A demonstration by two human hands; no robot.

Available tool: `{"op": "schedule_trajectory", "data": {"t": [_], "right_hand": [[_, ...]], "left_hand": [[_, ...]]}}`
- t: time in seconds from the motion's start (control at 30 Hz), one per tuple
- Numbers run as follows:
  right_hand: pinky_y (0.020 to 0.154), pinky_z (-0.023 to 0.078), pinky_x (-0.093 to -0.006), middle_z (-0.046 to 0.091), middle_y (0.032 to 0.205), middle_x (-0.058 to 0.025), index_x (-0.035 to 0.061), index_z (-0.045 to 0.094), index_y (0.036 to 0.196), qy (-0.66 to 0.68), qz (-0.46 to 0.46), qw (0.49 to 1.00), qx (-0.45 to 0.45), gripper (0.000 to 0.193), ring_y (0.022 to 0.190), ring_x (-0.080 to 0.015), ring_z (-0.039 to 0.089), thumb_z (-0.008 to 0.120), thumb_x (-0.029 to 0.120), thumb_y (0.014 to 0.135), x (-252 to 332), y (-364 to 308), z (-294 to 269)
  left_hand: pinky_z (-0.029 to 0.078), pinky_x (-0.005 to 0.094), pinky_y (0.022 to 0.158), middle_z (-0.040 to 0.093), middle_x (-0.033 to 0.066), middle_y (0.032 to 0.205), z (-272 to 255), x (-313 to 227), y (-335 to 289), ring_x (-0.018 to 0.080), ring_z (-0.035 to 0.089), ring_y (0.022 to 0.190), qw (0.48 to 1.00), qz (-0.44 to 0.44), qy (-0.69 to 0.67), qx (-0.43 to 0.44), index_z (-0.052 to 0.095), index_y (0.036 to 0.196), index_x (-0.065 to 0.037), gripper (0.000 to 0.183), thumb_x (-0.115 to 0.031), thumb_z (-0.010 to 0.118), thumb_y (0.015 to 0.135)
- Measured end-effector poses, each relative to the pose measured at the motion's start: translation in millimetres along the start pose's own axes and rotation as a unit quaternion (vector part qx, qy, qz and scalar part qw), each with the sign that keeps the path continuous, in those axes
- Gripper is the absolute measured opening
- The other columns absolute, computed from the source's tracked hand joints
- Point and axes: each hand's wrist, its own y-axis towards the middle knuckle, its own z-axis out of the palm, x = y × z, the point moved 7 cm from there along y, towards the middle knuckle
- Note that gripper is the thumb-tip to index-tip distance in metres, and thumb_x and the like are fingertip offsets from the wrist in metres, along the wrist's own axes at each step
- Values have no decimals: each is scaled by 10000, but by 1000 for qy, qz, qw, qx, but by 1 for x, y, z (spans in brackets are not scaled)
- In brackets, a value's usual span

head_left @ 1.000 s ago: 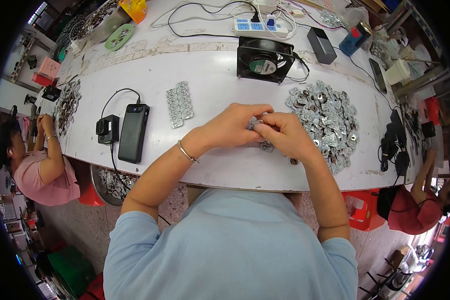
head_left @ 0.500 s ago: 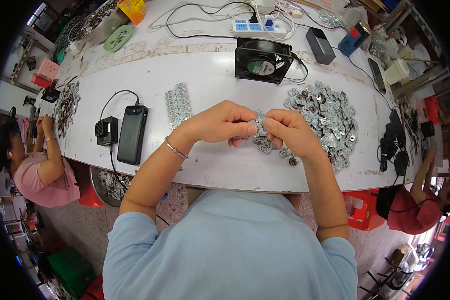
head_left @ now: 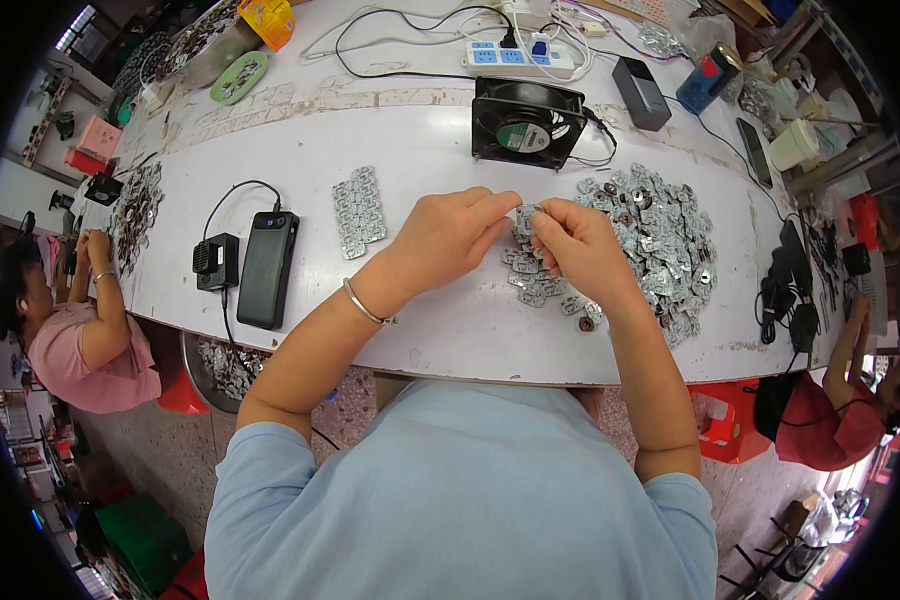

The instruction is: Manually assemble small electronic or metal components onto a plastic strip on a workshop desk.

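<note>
A small silvery metal part (head_left: 525,222) is pinched between the thumb and fingers of my right hand (head_left: 588,252), just above the table. My left hand (head_left: 452,236), with a bracelet at its wrist, is turned palm down, its fingers together and their tips beside that part. Whatever its thumb and fingers grip is hidden. Below the hands lies a small cluster of similar metal parts (head_left: 526,272). A large heap of these parts (head_left: 660,245) spreads beyond my right hand. To the left, more parts stand in neat rows (head_left: 358,212).
A black fan (head_left: 527,122) stands ahead, with a power strip (head_left: 518,59) and cables behind it. A black power bank (head_left: 267,270) and a small black device (head_left: 215,262) lie left. Co-workers sit at both sides; scattered parts (head_left: 135,215) lie by the left one.
My left hand has shifted slightly up and its fingers have straightened. The right hand has drawn a little higher, and more of the small cluster beneath shows.
</note>
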Motion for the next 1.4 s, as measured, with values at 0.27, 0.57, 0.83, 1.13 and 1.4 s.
{"op": "schedule_trajectory", "data": {"t": [0.27,0.57,0.83,1.13,1.4], "right_hand": [[509,432,-243,610,679,-27,-10,615,815,10,17,1000,-2,248,552,-69,538,566,202,932,-2,4,2],[530,429,-289,584,628,-52,-18,607,777,-34,-27,999,-32,265,548,-114,529,567,211,904,1,29,1],[568,426,-305,596,640,-46,-21,637,834,-43,-74,993,-86,265,586,-127,518,578,229,900,3,57,-2],[561,415,-292,593,637,-39,-9,681,871,-31,-82,993,-75,259,587,-112,506,588,232,890,15,68,15],[553,423,-287,628,666,-47,-8,691,856,9,-37,997,-69,279,583,-105,520,608,256,887,6,70,19]], "left_hand": [[513,321,553,655,87,797,-1,0,2,250,639,641,999,26,32,2,633,1053,-49,239,-43,676,817],[510,323,548,651,95,776,1,21,9,251,636,638,996,39,65,-51,638,1055,-43,248,-17,666,810],[495,302,569,653,107,783,-5,40,9,216,626,627,992,-60,21,-113,646,1085,-39,256,-41,684,832],[493,294,556,648,105,773,-14,46,5,202,614,606,986,-89,26,-135,651,1080,-41,268,-54,707,818],[497,301,548,648,96,764,-16,40,1,218,624,607,985,-71,69,-140,649,1012,-35,205,-55,705,816]]}}
